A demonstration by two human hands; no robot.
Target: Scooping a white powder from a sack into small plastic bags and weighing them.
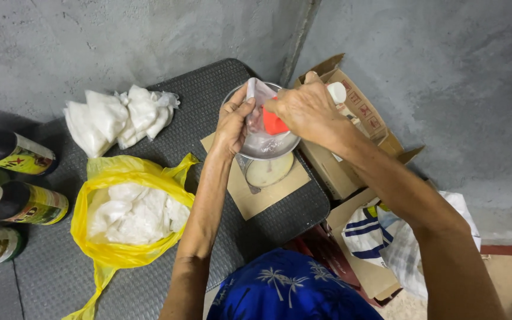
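While my left hand point(232, 121) pinches the side of a small clear plastic bag point(260, 112), my right hand point(306, 109) closes around a red scoop point(274, 123) at the bag's open mouth. Both hands are close together, almost touching, with the bag held between them right above a metal bowl point(280, 148). That bowl sits on a small scale point(268, 173), which rests on a piece of cardboard point(262, 195) on the dark table point(149, 278). To my left lies a yellow bag point(108, 178) open on white powder, and beyond it a heap of filled packets point(117, 115). Dark bottles point(16, 178) stand at the far left edge. An open carton point(342, 172) sits just right of the bowl.
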